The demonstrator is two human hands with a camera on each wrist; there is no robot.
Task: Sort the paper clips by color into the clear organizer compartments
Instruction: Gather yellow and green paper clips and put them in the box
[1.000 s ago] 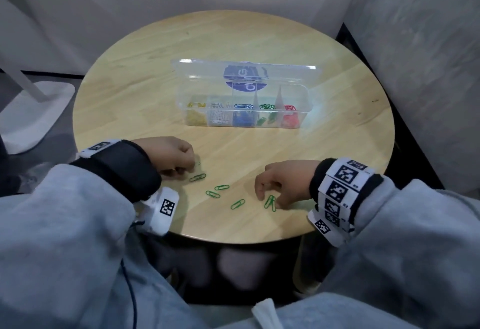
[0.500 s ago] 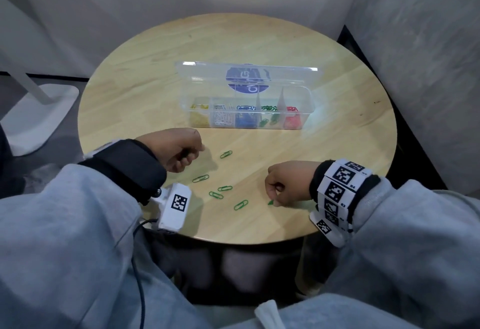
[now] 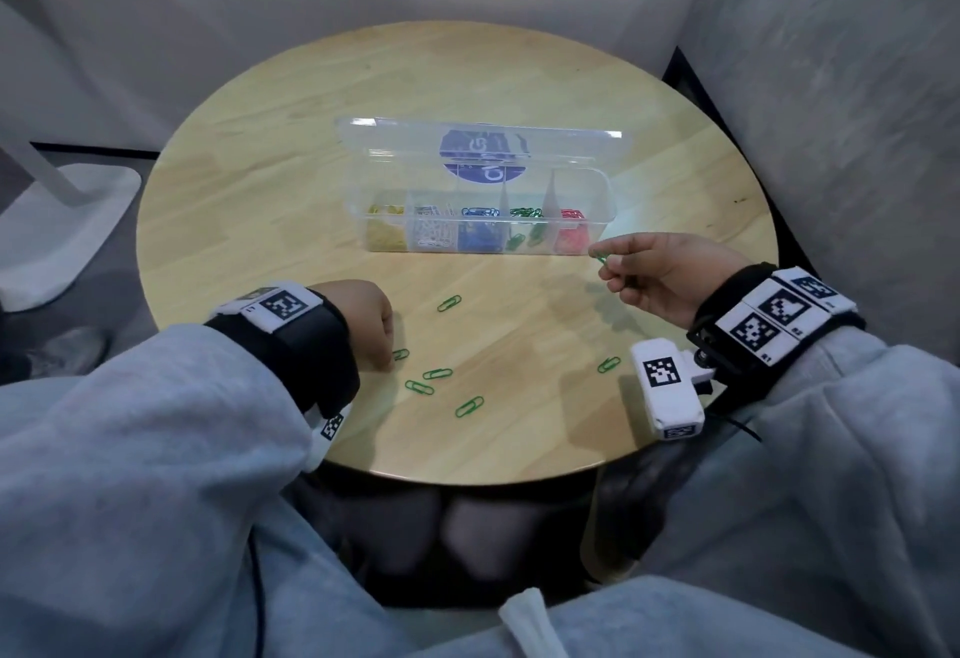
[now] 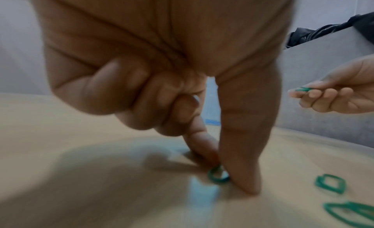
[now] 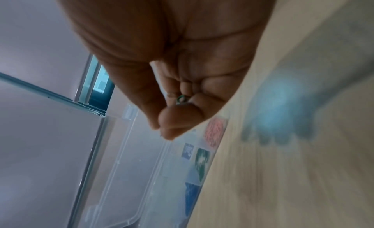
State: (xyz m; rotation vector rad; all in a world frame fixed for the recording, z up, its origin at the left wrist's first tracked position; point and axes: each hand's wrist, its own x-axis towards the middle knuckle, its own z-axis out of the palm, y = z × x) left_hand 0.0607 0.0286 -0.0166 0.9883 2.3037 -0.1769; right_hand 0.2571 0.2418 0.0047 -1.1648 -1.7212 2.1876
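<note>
I logged the right hand [image 3: 670,279] raised off the round light-wood table [image 3: 291,179], thumb and forefinger pinching a green wire paper clip [image 3: 601,257] just beside the front right corner of the clear plastic organizer box [image 3: 597,189]. The clip's long axis ran roughly toward the box, its free end pointing at the red compartment; the right wrist view showed only a small green loop [image 5: 180,98] between the fingertips, the rest hidden by the fingers.

The left hand [image 3: 366,322] was down on the table, forefinger and thumb closing on a second green clip [image 4: 218,175]. In the head view I saw only its right end [image 3: 401,354] past the knuckles; the wrist view was blurred, so I could not tell its axis.

Five loose green clips lay on the wood: one [image 3: 449,303] toward the box, three [image 3: 437,374] near the left hand, all lying slantwise, one [image 3: 609,364] near the right wrist. The box lid stood open; its compartments held yellow, white, blue, green and red clips, left to right.
</note>
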